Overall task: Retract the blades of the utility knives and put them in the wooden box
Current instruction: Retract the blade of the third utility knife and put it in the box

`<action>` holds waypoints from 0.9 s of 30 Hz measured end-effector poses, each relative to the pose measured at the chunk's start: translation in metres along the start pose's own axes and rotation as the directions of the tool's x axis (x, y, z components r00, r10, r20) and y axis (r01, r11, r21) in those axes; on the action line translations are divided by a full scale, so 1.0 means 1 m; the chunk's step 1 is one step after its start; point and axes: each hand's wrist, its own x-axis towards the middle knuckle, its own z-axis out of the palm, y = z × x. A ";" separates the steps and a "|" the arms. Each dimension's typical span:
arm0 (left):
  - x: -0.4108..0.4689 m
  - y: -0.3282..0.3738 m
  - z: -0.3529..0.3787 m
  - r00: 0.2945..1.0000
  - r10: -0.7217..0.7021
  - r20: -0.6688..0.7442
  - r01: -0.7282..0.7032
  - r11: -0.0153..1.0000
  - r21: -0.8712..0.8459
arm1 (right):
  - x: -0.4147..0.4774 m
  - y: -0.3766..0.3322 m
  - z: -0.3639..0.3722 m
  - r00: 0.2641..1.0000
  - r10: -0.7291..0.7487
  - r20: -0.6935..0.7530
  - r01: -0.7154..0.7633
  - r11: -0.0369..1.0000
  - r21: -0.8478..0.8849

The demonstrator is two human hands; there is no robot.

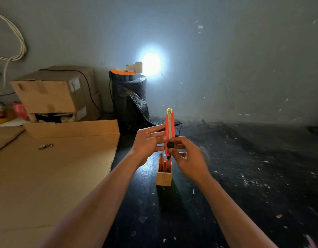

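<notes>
I hold a red utility knife [169, 125] upright above the dark table, its metal tip pointing up with no blade showing past it. My left hand [148, 142] grips its lower body from the left. My right hand [186, 156] pinches the black wheel at its lower end. Directly below stands a small wooden box [164, 178], upright, with a few red knives [163, 164] standing inside it.
Flat cardboard sheets [52, 169] cover the left of the table, with stacked cardboard boxes [54, 93] behind. A black roll of mesh material [129, 97] topped by an orange tape dispenser [123, 71] stands at the back, by a bright light spot on the wall.
</notes>
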 end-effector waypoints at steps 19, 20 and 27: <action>0.011 -0.055 -0.005 0.988 -0.094 0.120 0.100 0.994 -0.046 | 0.041 0.030 0.017 0.979 0.203 -0.028 -0.193 0.961 0.198; 0.016 -0.060 -0.005 0.989 -0.101 0.110 0.107 0.993 -0.051 | 0.046 0.035 0.018 0.976 0.215 -0.019 -0.206 0.955 0.216; 0.047 -0.129 -0.018 0.988 -0.122 -0.095 0.143 0.954 0.263 | 0.073 0.091 0.041 0.948 0.319 -0.023 -0.306 0.925 0.225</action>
